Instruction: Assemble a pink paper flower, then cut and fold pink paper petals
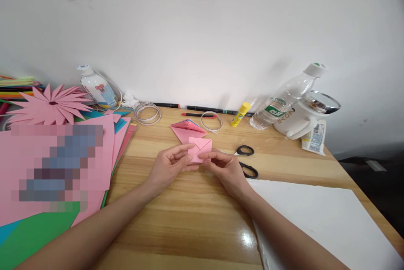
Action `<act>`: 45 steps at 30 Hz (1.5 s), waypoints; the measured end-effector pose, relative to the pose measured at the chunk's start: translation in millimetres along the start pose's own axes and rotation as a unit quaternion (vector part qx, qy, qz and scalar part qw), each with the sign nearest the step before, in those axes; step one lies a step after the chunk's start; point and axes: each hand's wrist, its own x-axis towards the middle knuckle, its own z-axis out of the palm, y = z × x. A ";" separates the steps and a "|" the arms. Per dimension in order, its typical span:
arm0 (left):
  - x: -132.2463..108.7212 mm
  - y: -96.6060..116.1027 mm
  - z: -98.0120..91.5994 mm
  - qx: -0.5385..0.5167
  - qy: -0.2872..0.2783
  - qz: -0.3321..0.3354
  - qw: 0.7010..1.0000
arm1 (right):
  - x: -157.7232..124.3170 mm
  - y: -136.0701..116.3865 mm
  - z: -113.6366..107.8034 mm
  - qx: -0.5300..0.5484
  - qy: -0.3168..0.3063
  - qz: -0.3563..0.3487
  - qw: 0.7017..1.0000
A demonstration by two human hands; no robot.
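Near the centre of the frame, I have a folded pink paper square [200,142] held by the left hand [170,164] and the right hand [227,169].

On my feed, the left fingers clamp its left edge, while the right thumb and fingers pinch its lower right corner; diagonal creases cross its face. Just above it, partly overlapped in my view, lies a pleated pink paper bundle [188,126]. Right of centre I see black-handled scissors [250,170], with a yellow glue stick [240,114] above them and a white sheet [315,215] filling the lower right. At the upper left, a spiky pink paper flower [67,100] sits behind stacked coloured paper [94,148].
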 end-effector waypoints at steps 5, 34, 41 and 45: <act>0.5 -4.0 -2.1 0.035 -0.006 -0.009 0.999 | -0.1 -0.2 0.1 -0.015 -0.021 -0.022 0.999; -7.4 -4.1 7.2 0.093 0.041 -0.001 0.995 | -3.2 -4.7 6.7 0.074 -0.045 0.001 0.996; -3.9 -1.0 3.8 0.094 0.048 0.019 0.994 | 0.4 -1.9 3.8 0.141 -0.040 0.005 0.989; -3.1 1.1 2.7 0.085 0.040 0.030 0.995 | 0.7 -0.9 3.1 0.161 -0.044 0.004 0.986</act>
